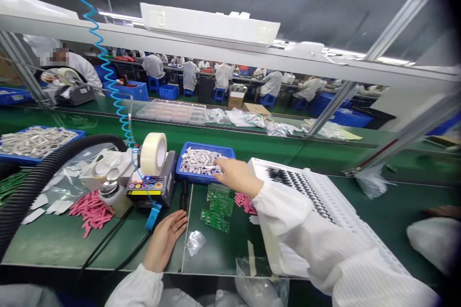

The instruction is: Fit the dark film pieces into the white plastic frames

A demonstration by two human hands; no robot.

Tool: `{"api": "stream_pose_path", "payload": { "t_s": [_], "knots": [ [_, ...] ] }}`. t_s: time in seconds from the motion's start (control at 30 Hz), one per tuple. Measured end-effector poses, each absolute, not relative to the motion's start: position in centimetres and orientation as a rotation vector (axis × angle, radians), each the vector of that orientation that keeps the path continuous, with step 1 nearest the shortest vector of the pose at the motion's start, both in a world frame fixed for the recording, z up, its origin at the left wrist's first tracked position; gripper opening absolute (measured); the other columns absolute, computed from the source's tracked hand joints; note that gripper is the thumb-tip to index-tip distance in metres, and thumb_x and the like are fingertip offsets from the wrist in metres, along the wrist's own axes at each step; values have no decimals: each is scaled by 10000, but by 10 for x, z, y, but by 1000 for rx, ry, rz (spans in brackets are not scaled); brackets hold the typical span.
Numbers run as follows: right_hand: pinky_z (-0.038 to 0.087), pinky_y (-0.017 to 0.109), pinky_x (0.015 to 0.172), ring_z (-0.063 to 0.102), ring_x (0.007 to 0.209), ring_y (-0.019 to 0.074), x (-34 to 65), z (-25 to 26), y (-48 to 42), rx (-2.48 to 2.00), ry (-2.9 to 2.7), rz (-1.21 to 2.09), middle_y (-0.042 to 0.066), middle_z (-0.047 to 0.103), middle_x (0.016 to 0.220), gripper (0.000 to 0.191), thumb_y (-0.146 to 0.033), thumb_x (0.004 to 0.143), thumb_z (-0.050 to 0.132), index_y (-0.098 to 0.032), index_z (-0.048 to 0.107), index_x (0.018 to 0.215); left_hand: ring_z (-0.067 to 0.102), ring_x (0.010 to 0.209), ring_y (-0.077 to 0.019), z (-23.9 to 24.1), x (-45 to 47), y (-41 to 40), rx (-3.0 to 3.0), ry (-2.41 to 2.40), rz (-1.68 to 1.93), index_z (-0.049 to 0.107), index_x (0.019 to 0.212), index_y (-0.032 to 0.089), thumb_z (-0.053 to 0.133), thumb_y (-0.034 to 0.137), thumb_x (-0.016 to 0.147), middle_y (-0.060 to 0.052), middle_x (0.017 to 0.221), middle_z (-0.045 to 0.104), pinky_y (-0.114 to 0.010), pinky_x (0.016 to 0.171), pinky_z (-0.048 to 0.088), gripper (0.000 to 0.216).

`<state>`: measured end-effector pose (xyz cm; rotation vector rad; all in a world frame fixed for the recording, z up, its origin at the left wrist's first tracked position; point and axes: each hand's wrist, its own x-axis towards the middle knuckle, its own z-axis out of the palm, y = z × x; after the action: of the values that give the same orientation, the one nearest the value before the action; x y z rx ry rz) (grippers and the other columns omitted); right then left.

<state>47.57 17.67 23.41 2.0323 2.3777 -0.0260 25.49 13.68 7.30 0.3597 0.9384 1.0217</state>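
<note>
My left hand (167, 235) rests palm up on the green bench, fingers stretched out and nothing in them. Its fingertips lie close to a black strip-like part (184, 195). My right hand (237, 176) reaches over the right side of a blue bin (196, 177) filled with small white plastic parts (200, 160). Its thumb and fingers look apart at the parts; the fingertips are hard to make out. Green circuit boards (219, 208) lie between my hands. Pink pieces (245, 203) sit below my right wrist, and a small clear bag (196, 242) lies near my left hand.
A white tray (288, 254) with rows of black parts stands under my right forearm. On the left are a tape dispenser (153, 187), a bottle (114, 196), pink strips (92, 212), a black hose (68, 158) and another blue bin (81, 133). A coiled blue hose (104, 53) hangs down.
</note>
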Motion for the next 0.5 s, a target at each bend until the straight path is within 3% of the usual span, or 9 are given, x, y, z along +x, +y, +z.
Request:
{"api": "stream_pose_path", "payload": {
  "t_s": [0.17, 0.5],
  "knots": [
    [485, 380, 777, 585, 906, 187, 585, 263, 170, 2322, 2019, 71, 60, 601, 1022, 277, -353, 914, 467, -158, 547, 1095, 673, 840, -190, 71, 254, 131, 383, 967, 1001, 695, 820, 119, 588, 147, 736, -85, 901, 728, -282, 750, 538, 138],
    [472, 417, 842, 565, 982, 200, 676, 185, 126, 2322, 1892, 103, 70, 568, 1114, 249, -302, 890, 527, -152, 557, 1087, 649, 922, -234, 56, 252, 124, 538, 971, 1012, 716, 834, 148, 765, 335, 569, -70, 953, 726, -284, 783, 546, 329]
  ]
}}
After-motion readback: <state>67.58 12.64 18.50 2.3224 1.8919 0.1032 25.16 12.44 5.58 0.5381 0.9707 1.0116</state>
